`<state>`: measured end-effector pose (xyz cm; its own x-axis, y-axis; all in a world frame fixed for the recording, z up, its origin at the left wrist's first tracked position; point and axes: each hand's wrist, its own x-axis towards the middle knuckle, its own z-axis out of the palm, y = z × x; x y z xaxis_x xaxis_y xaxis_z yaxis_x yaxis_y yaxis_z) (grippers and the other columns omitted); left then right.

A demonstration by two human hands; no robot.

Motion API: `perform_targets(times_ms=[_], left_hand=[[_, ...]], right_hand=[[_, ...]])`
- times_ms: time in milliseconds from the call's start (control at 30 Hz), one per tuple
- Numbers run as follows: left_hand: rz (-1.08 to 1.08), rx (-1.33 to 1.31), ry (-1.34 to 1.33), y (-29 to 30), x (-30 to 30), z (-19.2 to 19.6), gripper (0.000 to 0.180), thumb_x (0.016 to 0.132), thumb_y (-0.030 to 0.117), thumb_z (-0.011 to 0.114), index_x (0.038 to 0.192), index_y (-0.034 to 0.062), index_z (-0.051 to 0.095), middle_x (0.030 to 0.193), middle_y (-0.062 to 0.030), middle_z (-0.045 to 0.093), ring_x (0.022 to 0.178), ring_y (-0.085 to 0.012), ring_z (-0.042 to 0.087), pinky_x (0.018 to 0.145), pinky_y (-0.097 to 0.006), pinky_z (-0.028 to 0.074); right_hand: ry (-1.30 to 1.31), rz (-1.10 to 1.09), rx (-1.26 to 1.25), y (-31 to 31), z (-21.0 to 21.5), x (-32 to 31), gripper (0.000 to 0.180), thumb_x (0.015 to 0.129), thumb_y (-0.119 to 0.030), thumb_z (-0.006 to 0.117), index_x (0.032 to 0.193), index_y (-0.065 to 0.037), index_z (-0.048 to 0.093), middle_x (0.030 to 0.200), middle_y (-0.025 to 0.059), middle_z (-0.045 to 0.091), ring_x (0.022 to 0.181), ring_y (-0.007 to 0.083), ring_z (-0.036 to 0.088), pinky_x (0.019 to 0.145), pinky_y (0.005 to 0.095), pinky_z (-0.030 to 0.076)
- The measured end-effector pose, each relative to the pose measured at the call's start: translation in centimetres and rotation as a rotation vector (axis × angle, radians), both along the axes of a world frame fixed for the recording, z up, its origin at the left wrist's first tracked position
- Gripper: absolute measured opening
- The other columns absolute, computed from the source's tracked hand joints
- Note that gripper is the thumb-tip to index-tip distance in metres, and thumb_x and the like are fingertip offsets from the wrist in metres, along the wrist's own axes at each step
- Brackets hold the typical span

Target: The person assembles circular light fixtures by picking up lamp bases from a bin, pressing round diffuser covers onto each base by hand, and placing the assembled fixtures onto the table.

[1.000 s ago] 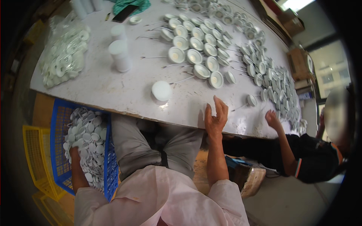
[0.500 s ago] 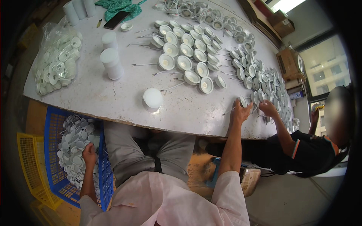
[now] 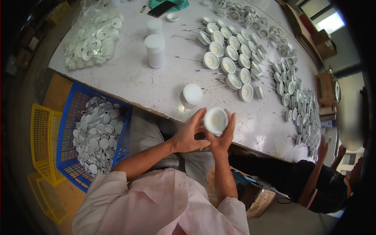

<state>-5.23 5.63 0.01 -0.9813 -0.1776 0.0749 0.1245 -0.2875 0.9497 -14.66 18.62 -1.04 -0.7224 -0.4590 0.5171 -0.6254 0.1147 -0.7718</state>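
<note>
A round white downlight [image 3: 216, 120] with a yellowish centre faces up over the table's front edge. My right hand [image 3: 221, 143] grips it, thumb at the lower left and fingers along the right side. My left hand [image 3: 188, 135] is open, thumb and fingers apart, fingertips at the downlight's left rim; whether they press on it I cannot tell. Just beyond stands a white cylinder with a round top [image 3: 193, 94]. Rows of similar downlights [image 3: 228, 65] with wires lie face up farther back.
A blue basket [image 3: 64, 147] of small white discs [image 3: 102, 131] stands at left beside a yellow crate [image 3: 41, 133]. On the table [image 3: 129, 84] are a bag of white rings [image 3: 94, 45], stacked white cylinders [image 3: 155, 51] and a phone [image 3: 161, 8]. A co-worker [image 3: 325, 188] sits at right, near piled downlights [image 3: 303, 113].
My left hand has come up out of the blue basket. My right hand has moved left from the downlight pile, bringing a downlight in front of me. The view has shifted.
</note>
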Motion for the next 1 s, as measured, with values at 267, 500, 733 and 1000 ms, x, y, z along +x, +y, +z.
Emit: perform_targets(times_ms=[267, 500, 733, 1000], left_hand=[[0.225, -0.056, -0.09, -3.2, 4.1, -2.1, 0.096, 0.069, 0.008, 0.081, 0.145, 0.0037, 0.022, 0.131, -0.0094, 0.046, 0.118, -0.0177, 0.049, 0.099, -0.032, 0.042], [0.409, -0.2, -0.182, -4.2, 6.1, -1.6, 0.084, 0.068, 0.009, 0.083, 0.136, -0.0002, 0.035, 0.123, -0.01, 0.054, 0.114, -0.0167, 0.053, 0.098, -0.032, 0.044], [0.403, -0.311, -0.164, -3.7, 6.0, -1.4, 0.08, 0.068, 0.008, 0.082, 0.134, -0.0004, 0.038, 0.124, -0.0112, 0.054, 0.116, -0.0181, 0.052, 0.1, -0.032, 0.042], [0.399, -0.249, -0.152, -4.1, 6.5, -0.7, 0.079, 0.069, 0.009, 0.082, 0.134, -0.0004, 0.039, 0.124, -0.0115, 0.055, 0.117, -0.0185, 0.052, 0.1, -0.032, 0.041]], right_hand=[[0.118, 0.421, 0.091, -3.6, 1.1, 3.2, 0.083, 0.066, 0.001, 0.069, 0.14, 0.005, 0.031, 0.141, 0.0314, 0.036, 0.123, 0.0476, 0.044, 0.102, 0.0478, 0.039], [-0.361, 0.447, -0.03, -4.9, 3.5, -0.8, 0.07, 0.069, -0.002, 0.065, 0.135, 0.0, 0.042, 0.127, 0.0185, 0.049, 0.109, 0.0239, 0.054, 0.086, 0.0348, 0.047], [-0.485, -0.049, 0.26, -9.0, 1.6, -3.9, 0.052, 0.077, -0.019, 0.077, 0.119, 0.001, 0.053, 0.081, 0.0065, 0.061, 0.068, 0.0132, 0.058, 0.064, 0.0278, 0.048], [-0.779, -0.018, 0.059, -7.9, 0.8, -4.4, 0.038, 0.084, -0.016, 0.073, 0.114, 0.003, 0.059, 0.072, 0.0006, 0.062, 0.062, 0.0062, 0.055, 0.055, 0.0193, 0.043]])
